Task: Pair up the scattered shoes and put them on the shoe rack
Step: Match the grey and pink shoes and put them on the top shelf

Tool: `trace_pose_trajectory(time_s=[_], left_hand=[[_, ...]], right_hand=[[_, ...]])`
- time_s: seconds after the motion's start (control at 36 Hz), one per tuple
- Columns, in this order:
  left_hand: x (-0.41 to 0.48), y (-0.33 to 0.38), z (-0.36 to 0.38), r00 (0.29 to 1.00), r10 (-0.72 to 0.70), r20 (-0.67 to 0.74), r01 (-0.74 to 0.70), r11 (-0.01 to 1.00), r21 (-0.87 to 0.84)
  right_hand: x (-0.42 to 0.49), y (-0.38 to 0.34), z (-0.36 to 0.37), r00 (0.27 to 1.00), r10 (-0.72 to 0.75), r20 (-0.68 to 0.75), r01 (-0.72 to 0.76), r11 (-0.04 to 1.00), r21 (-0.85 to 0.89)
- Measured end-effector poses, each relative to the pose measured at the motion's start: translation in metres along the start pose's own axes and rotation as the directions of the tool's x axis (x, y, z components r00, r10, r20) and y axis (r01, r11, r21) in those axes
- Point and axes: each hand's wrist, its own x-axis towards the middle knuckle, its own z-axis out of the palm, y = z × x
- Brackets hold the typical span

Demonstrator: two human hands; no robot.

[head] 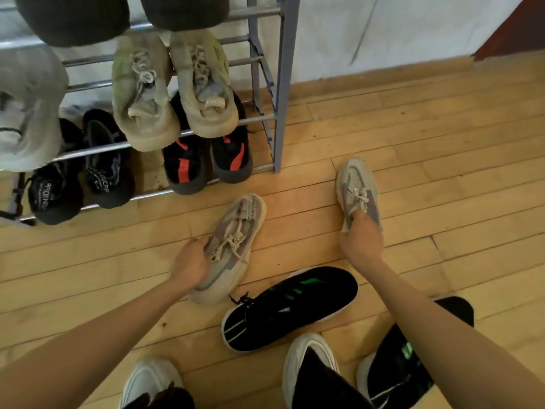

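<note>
Left hand [191,265] grips one grey shoe [236,231]; right hand [361,240] grips its mate [358,184]. Shoe rack [283,84] holds paired shoes.

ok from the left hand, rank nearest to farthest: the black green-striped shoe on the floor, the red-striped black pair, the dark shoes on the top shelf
From the left hand:
1. Black green-striped shoe, on the floor to its right.
2. Red-striped black pair, bottom shelf, right end.
3. Dark shoes, top shelf, at the frame's upper edge.
</note>
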Motion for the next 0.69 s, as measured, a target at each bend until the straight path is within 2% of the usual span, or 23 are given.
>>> trace_pose_trajectory(time_s=[0.08, 0.14, 0.25, 0.33, 0.44, 0.53, 0.58, 0.61, 0.67, 0.69], left_hand=[[0.002, -0.014, -0.017, 0.99, 0.113, -0.081, -0.1, 0.984, 0.15], [0.005, -0.02, -0.031, 0.976, 0.204, -0.081, -0.177, 0.951, 0.255], [0.013, -0.028, -0.055, 0.959, 0.279, -0.049, -0.258, 0.931, 0.257], [0.019, -0.036, -0.06, 0.962, 0.243, -0.124, -0.211, 0.951, 0.227], [0.016, -0.038, -0.064, 0.938, 0.155, -0.311, -0.141, 0.988, 0.069], [-0.001, -0.037, -0.05, 0.936, -0.042, -0.35, -0.007, 0.99, -0.138], [-0.02, -0.029, -0.036, 0.928, -0.26, -0.266, 0.144, 0.91, -0.388], [-0.029, -0.023, -0.029, 0.914, -0.366, -0.174, 0.232, 0.826, -0.514], [-0.04, -0.016, -0.016, 0.851, -0.522, 0.051, 0.408, 0.597, -0.691], [-0.042, -0.015, -0.01, 0.818, -0.549, 0.17, 0.473, 0.474, -0.743]], right_hand=[[-0.001, 0.001, -0.011, 0.997, -0.072, -0.04, 0.073, 0.997, 0.028], [-0.005, 0.001, -0.017, 0.989, -0.143, -0.024, 0.144, 0.989, 0.034], [-0.026, -0.002, -0.015, 0.938, -0.34, 0.07, 0.332, 0.938, 0.103], [-0.042, -0.014, -0.006, 0.829, -0.541, 0.142, 0.53, 0.841, 0.113], [-0.056, -0.05, 0.006, 0.666, -0.735, 0.125, 0.727, 0.678, 0.112], [-0.06, -0.081, 0.023, 0.565, -0.814, 0.134, 0.807, 0.579, 0.114], [-0.059, -0.098, 0.032, 0.545, -0.824, 0.153, 0.817, 0.563, 0.121], [-0.059, -0.105, 0.034, 0.562, -0.811, 0.164, 0.801, 0.583, 0.139], [-0.056, -0.116, 0.037, 0.604, -0.773, 0.194, 0.755, 0.633, 0.172], [-0.056, -0.12, 0.037, 0.608, -0.767, 0.203, 0.746, 0.64, 0.184]])
